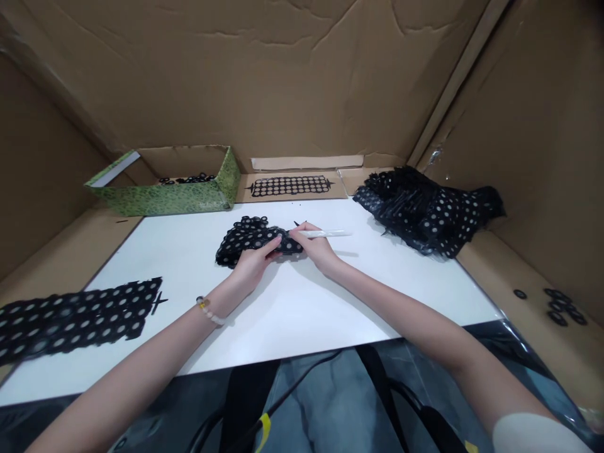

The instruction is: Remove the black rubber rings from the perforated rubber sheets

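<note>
A black perforated sheet with round holes lies bunched on the white board, and my left hand grips its near edge. My right hand holds a slim white pen-like tool, which points to the right. The fingers of my right hand rest on the sheet's right end. The tool's tip is hidden by those fingers. A beaded bracelet circles my left wrist.
A green box holding small black rings stands at the far left. Behind the white board lies a black perforated strip. A heap of similar sheets sits at right, another sheet at left, and loose rings on cardboard.
</note>
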Available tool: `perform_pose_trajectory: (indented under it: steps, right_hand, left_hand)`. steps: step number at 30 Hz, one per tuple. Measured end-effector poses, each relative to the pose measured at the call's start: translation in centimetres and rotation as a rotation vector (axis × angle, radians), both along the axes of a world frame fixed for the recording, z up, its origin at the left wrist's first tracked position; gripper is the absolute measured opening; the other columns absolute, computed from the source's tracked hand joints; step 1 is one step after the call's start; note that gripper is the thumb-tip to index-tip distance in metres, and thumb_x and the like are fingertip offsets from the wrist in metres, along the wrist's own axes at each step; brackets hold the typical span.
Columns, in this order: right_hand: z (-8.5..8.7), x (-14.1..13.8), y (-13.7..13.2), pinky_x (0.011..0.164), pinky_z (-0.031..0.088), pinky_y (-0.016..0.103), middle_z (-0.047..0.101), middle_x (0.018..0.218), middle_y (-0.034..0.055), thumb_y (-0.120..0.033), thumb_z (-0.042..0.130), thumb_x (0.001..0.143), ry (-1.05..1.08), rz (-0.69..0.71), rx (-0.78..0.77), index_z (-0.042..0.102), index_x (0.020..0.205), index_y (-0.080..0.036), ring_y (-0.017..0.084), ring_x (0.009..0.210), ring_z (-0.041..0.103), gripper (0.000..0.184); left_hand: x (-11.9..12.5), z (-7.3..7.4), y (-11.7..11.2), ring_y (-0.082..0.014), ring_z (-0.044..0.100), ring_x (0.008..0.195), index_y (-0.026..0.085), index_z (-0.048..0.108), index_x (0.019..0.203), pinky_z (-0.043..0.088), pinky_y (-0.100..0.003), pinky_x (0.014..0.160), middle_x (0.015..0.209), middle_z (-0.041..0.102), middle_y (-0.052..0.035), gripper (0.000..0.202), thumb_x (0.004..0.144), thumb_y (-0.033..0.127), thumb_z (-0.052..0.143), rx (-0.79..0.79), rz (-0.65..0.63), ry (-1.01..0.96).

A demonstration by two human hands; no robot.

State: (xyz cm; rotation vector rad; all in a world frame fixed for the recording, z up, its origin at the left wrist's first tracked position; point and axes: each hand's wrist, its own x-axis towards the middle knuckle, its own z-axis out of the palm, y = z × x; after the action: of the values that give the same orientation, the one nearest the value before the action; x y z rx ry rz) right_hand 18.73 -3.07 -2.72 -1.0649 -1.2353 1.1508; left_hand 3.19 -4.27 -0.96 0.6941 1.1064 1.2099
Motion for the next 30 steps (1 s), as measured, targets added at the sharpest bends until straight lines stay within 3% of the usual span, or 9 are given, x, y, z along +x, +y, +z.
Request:
perform_pose_trajectory:
  steps: [13, 21, 30]
  right_hand:
    - [0.7, -0.6, -1.3, 0.071, 0.040, 0.028, 0.059, 0.075, -0.0015, -0.033, 0.054, 0.083, -0.245, -0.044, 0.123, 0.055, 0.073, -0.022, 0.017, 0.076, 0.053, 0.015]
    - [1.1, -0.7, -1.5, 0.072, 0.040, 0.029, 0.059, 0.073, -0.0019, -0.032, 0.054, 0.084, -0.270, -0.099, 0.166, 0.054, 0.073, -0.023, 0.017, 0.074, 0.053, 0.015]
    - [0.7, -0.8, -1.1, 0.071, 0.040, 0.028, 0.060, 0.073, -0.0023, -0.035, 0.055, 0.085, -0.268, -0.138, 0.186, 0.053, 0.071, -0.022, 0.017, 0.074, 0.054, 0.018]
  left_hand:
    - [0.1, -1.0, -0.1, -0.0249, 0.069, 0.099, 0.012, 0.075, 0.077, 0.057, -0.034, 0.085, 0.096, 0.077, -0.0113, 0.020, 0.062, 0.016, 0.086, 0.033, 0.039, 0.024]
    - [0.1, -0.4, -0.2, -0.0233, 0.069, 0.093, 0.011, 0.077, 0.076, 0.056, -0.032, 0.087, 0.089, 0.077, -0.0111, 0.010, 0.071, 0.018, 0.081, -0.018, -0.061, 0.010]
    - [0.0, 0.3, -0.1, -0.0193, 0.068, 0.094, 0.010, 0.077, 0.076, 0.054, -0.030, 0.094, 0.095, 0.077, -0.0117, 0.005, 0.078, 0.014, 0.076, -0.065, -0.107, 0.020]
